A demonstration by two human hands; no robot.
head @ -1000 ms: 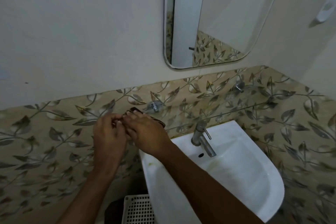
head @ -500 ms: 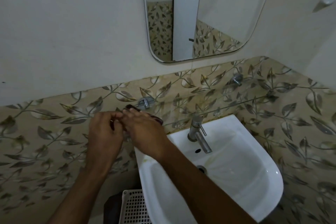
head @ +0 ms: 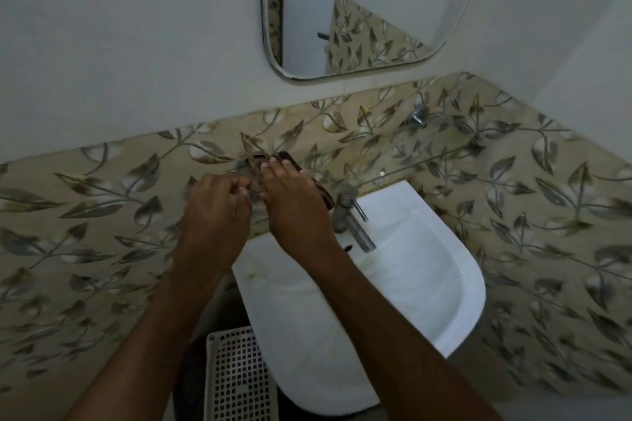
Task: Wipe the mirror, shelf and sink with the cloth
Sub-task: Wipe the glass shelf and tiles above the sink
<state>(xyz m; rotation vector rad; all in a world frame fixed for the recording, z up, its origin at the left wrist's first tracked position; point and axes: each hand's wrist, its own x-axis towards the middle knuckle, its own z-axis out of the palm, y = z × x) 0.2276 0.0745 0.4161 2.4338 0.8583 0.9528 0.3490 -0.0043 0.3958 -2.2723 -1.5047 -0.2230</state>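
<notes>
Low on the left, a white plastic lattice basket (head: 239, 376) stands on the floor beside the basin, its lower part cut off by the picture's edge. Above it the person's left hand (head: 215, 212) is curled, fingertips drawn together as if pinching something small; what it pinches is too blurred to make out. Just beside it, the right hand (head: 294, 208) lies palm down with fingers together, pressing on a dark brown patterned cloth (head: 319, 191), which sits against the leaf-patterned tile wall (head: 102, 202). Most of the cloth is hidden under the hand; only its dark edges show above the fingers and toward the tap. The clear glass shelf (head: 434, 161) is hard to see, showing mainly as a thin pale line running right from the hands. The rounded frameless mirror (head: 342, 10) hangs above, its top cut off. The steel tap (head: 352, 219) rises over the white ceramic sink (head: 427, 284), partly covered by the right forearm.
</notes>
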